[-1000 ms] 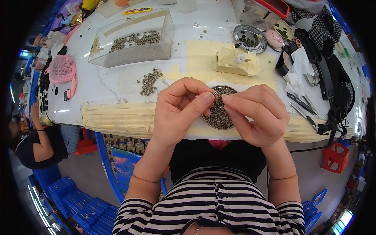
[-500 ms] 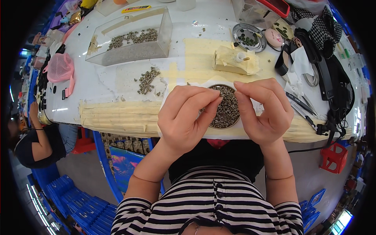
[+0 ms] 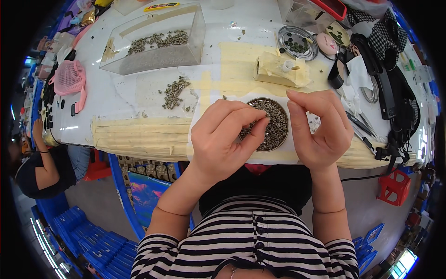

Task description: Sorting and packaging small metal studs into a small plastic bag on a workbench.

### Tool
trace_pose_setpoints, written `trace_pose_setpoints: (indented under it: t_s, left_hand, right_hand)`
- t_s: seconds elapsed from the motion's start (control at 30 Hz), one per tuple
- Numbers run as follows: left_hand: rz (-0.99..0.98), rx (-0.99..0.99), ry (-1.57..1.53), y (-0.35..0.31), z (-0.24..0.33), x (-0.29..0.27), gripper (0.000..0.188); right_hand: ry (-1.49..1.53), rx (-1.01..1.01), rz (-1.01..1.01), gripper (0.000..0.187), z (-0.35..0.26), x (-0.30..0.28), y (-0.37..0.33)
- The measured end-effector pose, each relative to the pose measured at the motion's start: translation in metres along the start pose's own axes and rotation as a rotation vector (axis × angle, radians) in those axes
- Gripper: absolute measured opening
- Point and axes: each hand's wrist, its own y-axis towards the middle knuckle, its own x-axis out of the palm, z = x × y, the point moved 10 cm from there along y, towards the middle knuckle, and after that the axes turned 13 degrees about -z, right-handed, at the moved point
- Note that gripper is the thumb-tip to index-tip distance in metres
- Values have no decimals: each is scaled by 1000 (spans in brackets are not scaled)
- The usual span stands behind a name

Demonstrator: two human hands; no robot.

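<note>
A round dish [image 3: 287, 135] full of small grey metal pieces [image 3: 274, 122] sits at the table's front edge on white paper. My left hand [image 3: 223, 135] is over the dish's left side, thumb and forefinger pinched together; anything between them is too small to make out. To the dish's right, my right hand [image 3: 323, 128] is raised with thumb and forefinger tips close together; I cannot make out what they hold, if anything. A loose pile of similar pieces [image 3: 174, 93] lies on the table to the left.
A clear box [image 3: 153, 63] with more pieces stands at the back left. Behind the dish is a tape-covered block [image 3: 274, 69] with a small white cup. A metal dish [image 3: 297, 44], tweezers [image 3: 360, 122] and straps [image 3: 383, 93] lie right. A co-worker's arm [image 3: 42, 144] shows far left.
My right hand has shifted slightly right, away from the left hand and the dish. The left hand has moved slightly right over the dish, still pinched. The view has shifted a little.
</note>
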Motion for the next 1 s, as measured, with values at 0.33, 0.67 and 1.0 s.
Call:
trace_pose_setpoints:
  t_s: [0.33,0.67,1.0]
  left_hand:
    - [-14,19,14,-1,1,3,19]
    - [246,-255,-152,-23,-44,-49,20]
    - [-71,-455,233,-41,-55,-69,20]
  right_hand:
    - [-2,6,18,22,2,-2,-1]
    - [2,22,100,17,8,-14,-2]
    - [25,35,85,19,9,-11,-4]
